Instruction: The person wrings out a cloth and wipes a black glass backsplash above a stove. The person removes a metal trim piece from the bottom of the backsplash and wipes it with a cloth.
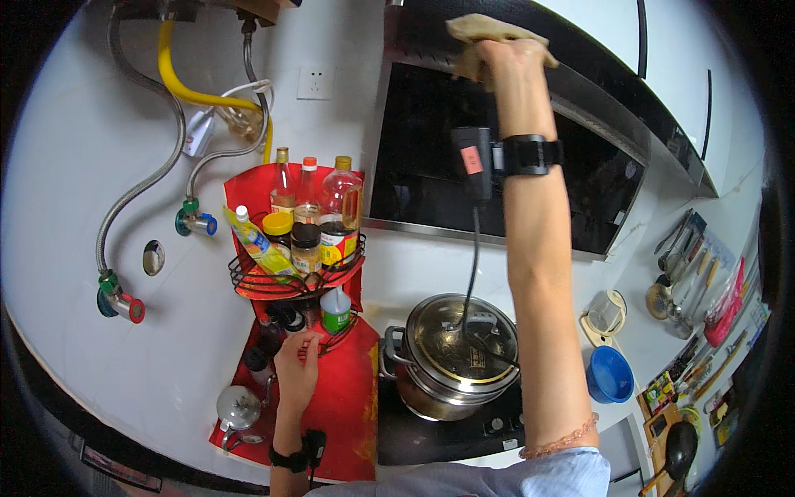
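Observation:
My right hand [512, 53] is raised high with a beige cloth [490, 30] in its grip, against the dark edge of the range hood [577, 93]. Low on the left, my left hand [299, 360] hovers over or rests near the red covering [341, 397], its fingers curled by the lower tier of a black wire rack [298, 289]. Whether it touches anything there is unclear. Sauce bottles, jars and a yellow squeeze pouch [264, 245] fill the upper tier. A white and green container [336, 310] stands just above my left fingers. Both wrists wear black straps with devices.
A lidded steel pot [459, 354] sits on the black cooktop [410, 435], under my right forearm. A metal teapot [238, 408] stands at the left. To the right are a blue basin [610, 374], hanging utensils [677, 279] and a black pan [681, 442]. Hoses and valves line the left wall.

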`<move>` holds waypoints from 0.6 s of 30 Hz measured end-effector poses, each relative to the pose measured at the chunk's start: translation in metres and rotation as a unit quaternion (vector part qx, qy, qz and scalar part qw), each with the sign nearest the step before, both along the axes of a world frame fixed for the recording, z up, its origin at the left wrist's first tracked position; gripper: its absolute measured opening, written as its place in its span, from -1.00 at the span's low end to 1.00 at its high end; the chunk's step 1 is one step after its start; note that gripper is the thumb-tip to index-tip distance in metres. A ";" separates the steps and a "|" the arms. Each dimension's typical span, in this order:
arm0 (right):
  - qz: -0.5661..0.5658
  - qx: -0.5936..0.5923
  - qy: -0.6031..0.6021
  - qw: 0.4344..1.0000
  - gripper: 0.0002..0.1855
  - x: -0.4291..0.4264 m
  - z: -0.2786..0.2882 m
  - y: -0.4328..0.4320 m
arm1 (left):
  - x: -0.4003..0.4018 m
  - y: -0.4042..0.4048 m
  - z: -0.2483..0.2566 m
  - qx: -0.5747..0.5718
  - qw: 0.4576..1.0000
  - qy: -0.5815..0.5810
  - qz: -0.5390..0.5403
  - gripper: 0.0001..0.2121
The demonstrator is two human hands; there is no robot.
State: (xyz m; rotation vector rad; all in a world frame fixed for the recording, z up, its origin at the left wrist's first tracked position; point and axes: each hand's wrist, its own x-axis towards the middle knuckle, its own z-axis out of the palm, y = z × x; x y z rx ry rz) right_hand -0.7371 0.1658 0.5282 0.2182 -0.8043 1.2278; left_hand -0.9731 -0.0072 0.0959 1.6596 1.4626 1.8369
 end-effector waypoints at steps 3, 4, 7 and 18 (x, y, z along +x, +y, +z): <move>0.084 -0.022 -0.015 0.996 -0.39 -0.048 0.000 0.007 | -0.002 -0.003 0.001 0.009 0.999 0.029 0.022 -0.91; 0.121 -0.028 -0.019 0.992 -0.39 -0.064 0.000 0.008 | -0.005 -0.007 0.000 0.000 1.000 0.010 0.024 -0.91; 0.232 -0.049 -0.029 0.971 -0.39 -0.092 0.004 0.004 | -0.001 -0.013 0.000 -0.003 0.999 -0.007 0.034 -0.91; 0.202 -0.058 -0.201 0.957 -0.44 0.110 0.022 0.005 | 0.116 0.005 0.019 0.006 1.000 -0.028 -0.002 -0.89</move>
